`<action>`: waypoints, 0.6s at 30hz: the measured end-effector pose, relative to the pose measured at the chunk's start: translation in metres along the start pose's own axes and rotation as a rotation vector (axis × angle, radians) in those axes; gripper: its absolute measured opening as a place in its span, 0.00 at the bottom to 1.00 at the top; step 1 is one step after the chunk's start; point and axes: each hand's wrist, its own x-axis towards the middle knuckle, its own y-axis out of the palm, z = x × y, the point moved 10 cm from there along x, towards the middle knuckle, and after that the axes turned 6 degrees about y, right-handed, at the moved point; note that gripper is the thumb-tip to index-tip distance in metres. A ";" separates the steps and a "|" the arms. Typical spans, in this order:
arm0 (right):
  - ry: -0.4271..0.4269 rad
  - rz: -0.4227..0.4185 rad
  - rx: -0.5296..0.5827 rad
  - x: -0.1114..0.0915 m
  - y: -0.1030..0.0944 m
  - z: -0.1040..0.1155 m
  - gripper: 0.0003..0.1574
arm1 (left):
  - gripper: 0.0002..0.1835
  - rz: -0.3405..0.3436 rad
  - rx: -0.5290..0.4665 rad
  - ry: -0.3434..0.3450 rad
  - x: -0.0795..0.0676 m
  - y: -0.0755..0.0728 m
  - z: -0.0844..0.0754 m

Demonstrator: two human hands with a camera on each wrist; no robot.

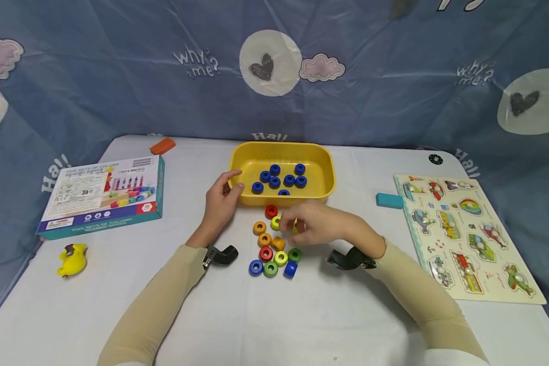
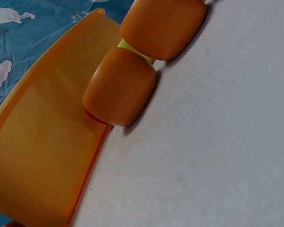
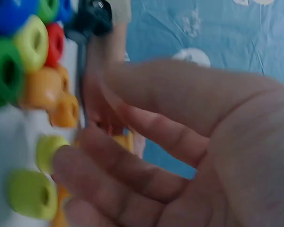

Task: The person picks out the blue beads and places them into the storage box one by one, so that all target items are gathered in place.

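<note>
In the head view a yellow plastic bin (image 1: 281, 198) holds several blue beads (image 1: 275, 181). My left hand (image 1: 221, 201) holds the bin's left front corner, thumb and fingertips at the rim. In front of the bin lies a loose cluster of beads: orange (image 1: 259, 227), red (image 1: 266, 253), green (image 1: 270, 269), blue (image 1: 256, 268) and yellow (image 1: 281, 258). Over its right side hovers my right hand (image 1: 317, 223), fingers loosely bent. In the right wrist view nothing shows between thumb and fingers, and the fingertips overlap a yellow bead (image 3: 49, 152).
A bead-set box (image 1: 102, 195) and a yellow toy duck (image 1: 73, 260) are at left. An orange block (image 1: 162, 146) lies at the back left. At right are a teal block (image 1: 389, 201), a picture puzzle board (image 1: 466, 239) and a black disc (image 1: 435, 159).
</note>
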 end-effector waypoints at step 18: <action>0.024 0.184 -0.236 -0.012 0.067 0.034 0.08 | 0.19 -0.003 -0.001 0.008 0.000 0.000 -0.001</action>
